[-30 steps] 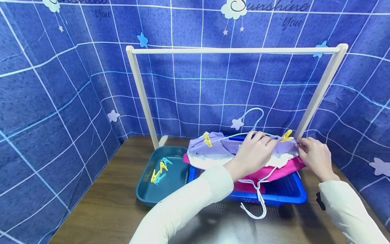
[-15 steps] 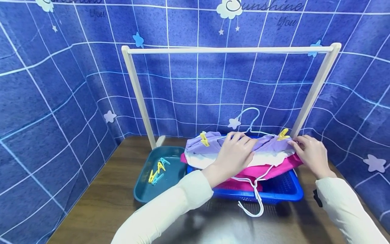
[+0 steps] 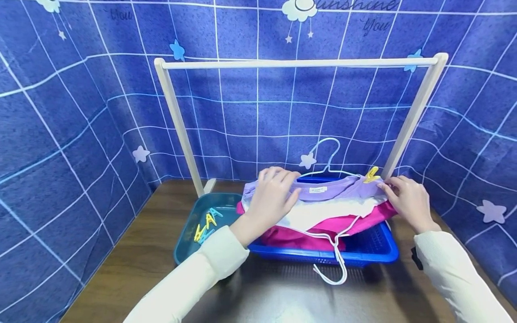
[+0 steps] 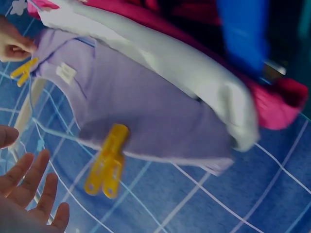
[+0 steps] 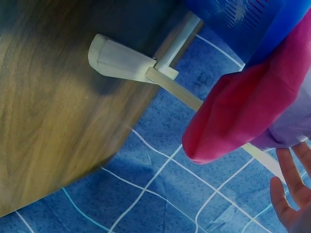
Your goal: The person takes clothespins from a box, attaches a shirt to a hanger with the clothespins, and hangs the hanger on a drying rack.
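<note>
Blue cloth (image 3: 238,116) hangs before me and to both sides, gridded with pale lines (image 3: 257,121), printed with stars (image 3: 491,211) and clouds (image 3: 300,10). My counter (image 3: 133,233) is brown wood-grain, with light (image 3: 286,309) glaring off its near side.

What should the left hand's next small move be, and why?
Probably to pinch the purple garment beside the nearest yellow clothespin, so both ends are steadied: the right hand pinches the opposite end, while the left hand hovers open, holding nothing.
</note>
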Demonstrator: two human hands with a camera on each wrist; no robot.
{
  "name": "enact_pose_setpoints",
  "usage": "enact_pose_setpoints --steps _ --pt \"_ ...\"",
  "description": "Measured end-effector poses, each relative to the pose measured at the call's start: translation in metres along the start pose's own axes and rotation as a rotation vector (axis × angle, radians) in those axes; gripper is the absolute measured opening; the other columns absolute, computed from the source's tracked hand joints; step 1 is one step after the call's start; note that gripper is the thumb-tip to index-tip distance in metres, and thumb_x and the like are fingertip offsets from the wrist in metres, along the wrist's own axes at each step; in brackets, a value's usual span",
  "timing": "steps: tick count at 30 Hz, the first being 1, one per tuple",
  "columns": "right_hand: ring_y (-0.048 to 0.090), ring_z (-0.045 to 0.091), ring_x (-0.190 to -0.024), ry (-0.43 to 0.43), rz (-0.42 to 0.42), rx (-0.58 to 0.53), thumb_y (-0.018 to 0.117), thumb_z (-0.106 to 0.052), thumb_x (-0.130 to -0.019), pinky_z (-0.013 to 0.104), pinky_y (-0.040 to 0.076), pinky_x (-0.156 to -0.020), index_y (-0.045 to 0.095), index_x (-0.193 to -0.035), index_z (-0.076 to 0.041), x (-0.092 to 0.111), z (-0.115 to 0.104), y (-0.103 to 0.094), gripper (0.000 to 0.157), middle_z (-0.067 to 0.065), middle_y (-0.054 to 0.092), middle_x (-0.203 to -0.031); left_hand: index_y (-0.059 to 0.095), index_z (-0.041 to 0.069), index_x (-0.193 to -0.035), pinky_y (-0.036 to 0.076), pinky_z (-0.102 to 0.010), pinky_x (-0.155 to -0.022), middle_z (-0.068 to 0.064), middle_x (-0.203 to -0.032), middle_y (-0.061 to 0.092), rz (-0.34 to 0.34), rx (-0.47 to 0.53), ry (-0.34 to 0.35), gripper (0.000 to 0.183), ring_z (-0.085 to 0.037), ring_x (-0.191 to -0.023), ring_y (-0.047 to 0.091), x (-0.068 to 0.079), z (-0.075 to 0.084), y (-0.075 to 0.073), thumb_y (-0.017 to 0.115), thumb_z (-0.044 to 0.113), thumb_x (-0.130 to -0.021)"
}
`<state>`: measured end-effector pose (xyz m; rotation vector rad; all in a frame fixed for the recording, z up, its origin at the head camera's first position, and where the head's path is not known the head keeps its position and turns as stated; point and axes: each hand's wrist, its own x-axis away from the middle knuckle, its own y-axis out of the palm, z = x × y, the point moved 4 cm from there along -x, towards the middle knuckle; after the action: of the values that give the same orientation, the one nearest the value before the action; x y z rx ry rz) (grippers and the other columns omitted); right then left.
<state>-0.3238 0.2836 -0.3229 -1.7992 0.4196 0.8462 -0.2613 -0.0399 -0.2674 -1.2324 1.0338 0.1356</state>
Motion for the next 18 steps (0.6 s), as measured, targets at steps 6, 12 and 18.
enact_pose_setpoints --steps 6,12,18 --pt "0.059 0.036 -0.065 -0.007 0.019 -0.001 0.070 -0.018 -0.078 0.049 0.042 -0.058 0.067 -0.087 0.000 0.000 -0.001 0.000 0.020 0.021 0.066 -0.079 0.062 0.015 -0.111 0.038 -0.038 -0.089 0.000 -0.104 0.067 0.034 0.019 -0.050 0.029 -0.018 -0.101 0.052 0.009 -0.019 -0.011 0.061 0.027 -0.084" --pt "0.057 0.034 -0.061 -0.026 0.050 -0.002 0.071 -0.017 -0.076 0.048 0.039 -0.056 0.067 -0.084 -0.001 0.000 -0.004 -0.001 0.018 0.018 0.064 -0.074 0.063 0.012 -0.110 0.038 -0.040 -0.087 -0.003 -0.103 0.066 0.074 0.035 -0.095 0.030 -0.022 -0.099 0.053 0.017 -0.037 -0.019 0.063 0.025 -0.083" --pt "0.057 0.034 -0.060 -0.037 0.068 -0.001 0.071 -0.016 -0.076 0.049 0.038 -0.056 0.067 -0.083 -0.001 -0.001 -0.004 -0.003 0.017 0.018 0.064 -0.072 0.061 0.009 -0.110 0.038 -0.043 -0.087 -0.006 -0.105 0.066 0.097 0.050 -0.154 0.030 -0.025 -0.100 0.054 0.026 -0.055 -0.023 0.063 0.020 -0.082"
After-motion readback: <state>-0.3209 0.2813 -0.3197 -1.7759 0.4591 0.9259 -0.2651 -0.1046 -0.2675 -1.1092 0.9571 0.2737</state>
